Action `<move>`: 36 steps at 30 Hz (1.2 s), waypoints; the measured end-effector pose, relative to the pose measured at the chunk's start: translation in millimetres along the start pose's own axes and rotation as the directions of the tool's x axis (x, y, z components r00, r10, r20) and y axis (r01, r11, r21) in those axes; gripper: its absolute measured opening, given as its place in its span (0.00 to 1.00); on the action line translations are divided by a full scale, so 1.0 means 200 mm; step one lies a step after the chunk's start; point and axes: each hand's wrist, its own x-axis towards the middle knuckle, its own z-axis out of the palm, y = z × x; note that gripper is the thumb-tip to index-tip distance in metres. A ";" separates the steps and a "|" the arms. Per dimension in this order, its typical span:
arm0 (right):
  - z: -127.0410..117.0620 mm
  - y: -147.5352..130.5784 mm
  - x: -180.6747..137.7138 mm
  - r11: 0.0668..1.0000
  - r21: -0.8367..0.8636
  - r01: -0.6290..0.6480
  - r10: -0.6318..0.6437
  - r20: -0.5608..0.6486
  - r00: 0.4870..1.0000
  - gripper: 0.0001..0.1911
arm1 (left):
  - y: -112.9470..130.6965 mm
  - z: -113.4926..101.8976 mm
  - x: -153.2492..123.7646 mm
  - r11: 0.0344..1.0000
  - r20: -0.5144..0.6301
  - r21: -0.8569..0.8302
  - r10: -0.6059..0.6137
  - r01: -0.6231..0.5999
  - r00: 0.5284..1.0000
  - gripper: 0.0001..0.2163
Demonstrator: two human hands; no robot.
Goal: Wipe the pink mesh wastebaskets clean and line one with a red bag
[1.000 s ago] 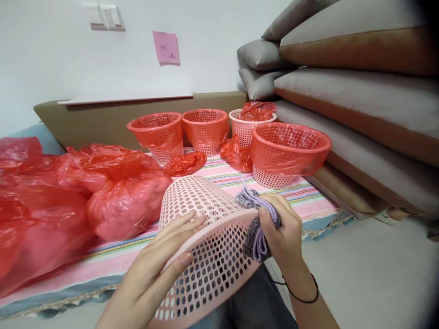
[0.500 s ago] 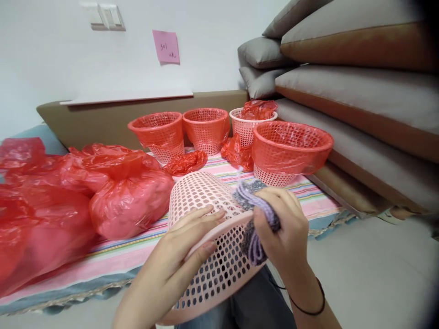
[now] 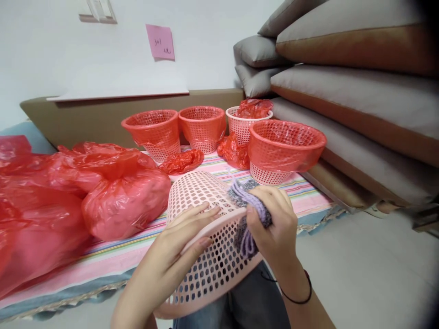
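A pale pink plastic basket [image 3: 197,196] with a mesh of holes lies tilted on its side over my lap, its mouth turned toward me. My left hand [image 3: 181,237] grips its rim, fingers on the outer wall and thumb inside. In my right hand [image 3: 274,219] is a folded purple and grey knitted cloth [image 3: 252,205]. I pinch the cloth over the rim, so part of it lies on the outside and part hangs inside the basket. My right fingertips are partly hidden by the cloth.
Red-lined baskets [image 3: 288,141] stand at the back of the striped cloth [image 3: 113,256], beside a pink basket [image 3: 242,123] holding a crumpled red bag. Stuffed red plastic bags [image 3: 126,196] fill the left. Grey and brown cushions [image 3: 360,100] are stacked at right.
My right hand and the cloth have shifted slightly left along with the whole view. Both hands keep their hold on the rim and the cloth.
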 end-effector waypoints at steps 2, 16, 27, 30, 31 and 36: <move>-0.01 0.08 -0.04 0.995 0.038 -0.094 0.095 -0.032 0.995 0.11 | -0.01 -0.01 -0.01 1.000 -0.027 0.000 0.002 -0.002 1.000 0.17; 0.02 0.40 -0.41 0.525 0.509 -0.682 0.814 -0.066 0.577 0.21 | 0.07 0.01 -0.04 0.993 -0.135 -0.009 0.115 -0.117 0.984 0.18; -0.08 0.23 0.15 0.998 -0.054 0.016 -0.017 -0.021 1.000 0.09 | -0.24 0.41 -0.27 0.943 -0.684 -0.298 -0.320 0.149 0.656 0.04; 0.00 0.10 0.17 0.988 -0.080 0.136 -0.132 0.049 0.990 0.10 | -0.31 0.52 -0.40 0.915 -0.757 -0.295 -0.399 0.275 0.517 0.06; 0.02 0.05 0.17 0.980 -0.093 0.175 -0.170 0.062 0.984 0.10 | -0.34 0.55 -0.43 0.906 -0.770 -0.292 -0.413 0.307 0.487 0.07; 0.12 -0.11 0.19 0.938 -0.130 0.321 -0.301 0.155 0.941 0.10 | -0.41 0.59 -0.53 0.867 -0.755 -0.376 -0.491 0.328 0.435 0.10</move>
